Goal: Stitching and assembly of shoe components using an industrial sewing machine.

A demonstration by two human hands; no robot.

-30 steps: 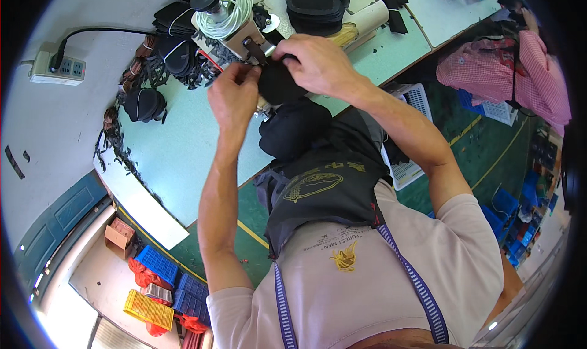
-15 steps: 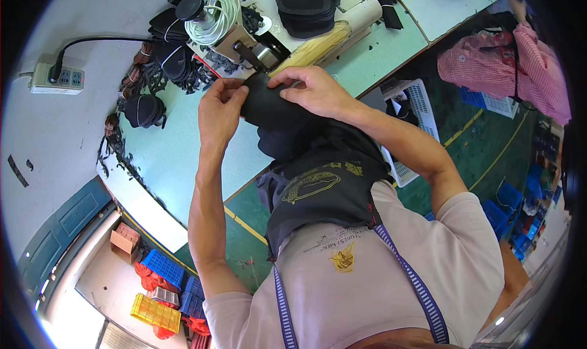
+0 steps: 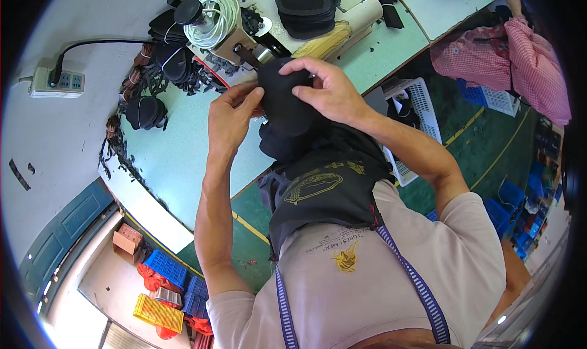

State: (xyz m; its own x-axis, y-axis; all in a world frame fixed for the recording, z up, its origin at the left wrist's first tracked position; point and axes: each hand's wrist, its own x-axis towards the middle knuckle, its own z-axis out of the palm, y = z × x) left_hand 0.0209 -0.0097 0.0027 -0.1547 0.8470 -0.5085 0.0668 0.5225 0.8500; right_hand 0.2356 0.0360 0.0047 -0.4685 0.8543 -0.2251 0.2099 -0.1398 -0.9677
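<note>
My left hand (image 3: 235,118) pinches the left edge of a black, rounded flat piece of material (image 3: 282,101), thumb against fingers. On the opposite side, my right hand (image 3: 333,95) grips the same piece with curled fingers and thumb. Its far edge lies against the front of a bench machine (image 3: 229,46) with a metal roller, and it covers part of that roller. More black pieces (image 3: 276,146) bulge at the table edge below it, against my black apron (image 3: 324,178).
Stacked black pieces (image 3: 304,7) lie on the machine's top, beside a yellowish padded edge (image 3: 323,38). Coiled pale cord (image 3: 214,22) hangs on the machine. Tied black bundles (image 3: 145,112) and scraps line the table's left side. A white crate (image 3: 422,107) stands right; a co-worker's pink checked sleeve (image 3: 532,62) is beyond.
Both hands have shifted right with the black piece, which has turned so its long side points toward the machine. The co-worker's arm at the upper right has moved slightly left.
</note>
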